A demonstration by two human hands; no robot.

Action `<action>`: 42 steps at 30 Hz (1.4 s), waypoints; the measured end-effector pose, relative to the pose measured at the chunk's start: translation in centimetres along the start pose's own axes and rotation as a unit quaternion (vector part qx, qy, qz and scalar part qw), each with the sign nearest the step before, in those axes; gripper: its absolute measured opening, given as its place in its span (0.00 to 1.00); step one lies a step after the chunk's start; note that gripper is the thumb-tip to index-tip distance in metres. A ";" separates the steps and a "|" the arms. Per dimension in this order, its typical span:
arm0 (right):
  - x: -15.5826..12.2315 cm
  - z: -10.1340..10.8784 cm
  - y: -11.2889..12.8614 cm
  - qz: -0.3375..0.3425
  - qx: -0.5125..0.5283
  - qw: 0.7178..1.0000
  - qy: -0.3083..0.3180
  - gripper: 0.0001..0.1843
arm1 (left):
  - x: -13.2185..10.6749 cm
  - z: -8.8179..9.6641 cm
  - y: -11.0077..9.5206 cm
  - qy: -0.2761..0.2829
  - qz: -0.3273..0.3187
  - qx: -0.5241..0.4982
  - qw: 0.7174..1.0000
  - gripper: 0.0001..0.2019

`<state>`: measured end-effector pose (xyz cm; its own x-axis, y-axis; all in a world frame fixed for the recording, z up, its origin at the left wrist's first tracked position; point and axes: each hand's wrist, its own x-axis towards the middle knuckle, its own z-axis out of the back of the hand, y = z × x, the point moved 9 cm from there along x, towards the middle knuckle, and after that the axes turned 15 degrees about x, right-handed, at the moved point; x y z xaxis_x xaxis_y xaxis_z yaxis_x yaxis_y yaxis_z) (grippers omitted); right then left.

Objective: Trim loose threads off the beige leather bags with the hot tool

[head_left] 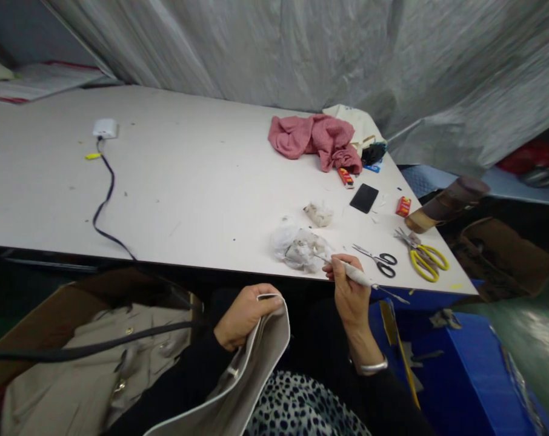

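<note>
My left hand (249,312) pinches the top edge of a beige bag (268,345), whose open mouth faces up over my lap. In my right hand (351,297) is a thin-tipped tool with a thick, whitish wrapped handle (357,275). Its tip touches, or hangs just over, a crumpled clear plastic bag (297,247) with whitish material in it near the table's front edge. A small whitish lump (319,214) lies just behind that. Black-handled scissors (380,261) rest right of the tool, with yellow-handled pliers or snips (423,257) farther right.
The white table (188,181) bears a pink cloth (315,136), a black phone-like slab (364,198), a small red box (403,206), a tilted brown cylinder (447,203) and a white adapter (105,128) with a dark cord. Below left, a cardboard box (42,327) holds beige pieces; blue bins (474,357) stand right.
</note>
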<state>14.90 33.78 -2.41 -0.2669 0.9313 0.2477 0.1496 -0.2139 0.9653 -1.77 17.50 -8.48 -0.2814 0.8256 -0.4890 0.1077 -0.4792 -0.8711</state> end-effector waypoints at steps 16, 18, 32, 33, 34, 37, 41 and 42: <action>0.9 -1.5 -1.8 0.046 -0.031 0.998 0.027 0.13 | 0.8 -1.4 0.9 0.026 -0.020 0.091 0.995 0.12; 1.0 -1.8 -1.6 0.057 -0.051 0.996 0.039 0.13 | 0.8 -1.4 0.7 0.038 -0.020 0.096 0.994 0.12; -1.2 -1.0 -0.3 0.029 -0.014 0.999 0.019 0.14 | -0.7 0.1 0.0 0.006 -0.015 0.113 0.993 0.11; -2.0 -1.4 -0.7 -0.011 0.021 0.999 0.041 0.14 | -0.7 0.1 0.0 0.002 -0.015 0.111 0.994 0.11; -2.9 -2.0 -1.1 -0.052 0.052 0.995 0.069 0.15 | -0.8 0.1 0.0 0.000 -0.015 0.112 0.994 0.12; -5.3 -3.5 -2.1 -0.136 0.094 0.977 0.135 0.15 | -1.0 -0.2 0.0 0.004 -0.013 0.124 0.992 0.12; -6.4 -3.4 -2.7 -0.162 0.105 0.972 0.131 0.16 | -1.2 -0.5 -0.1 0.007 -0.017 0.138 0.990 0.12; -6.4 -3.3 -2.8 -0.163 0.105 0.972 0.130 0.16 | -1.3 -0.6 -0.2 0.007 -0.017 0.138 0.990 0.12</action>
<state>13.07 27.41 -6.44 -0.5612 0.8272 -0.0295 0.2010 0.1707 0.9646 -0.86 16.69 -7.74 -0.2660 0.8461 -0.4619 -0.1676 -0.5124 -0.8422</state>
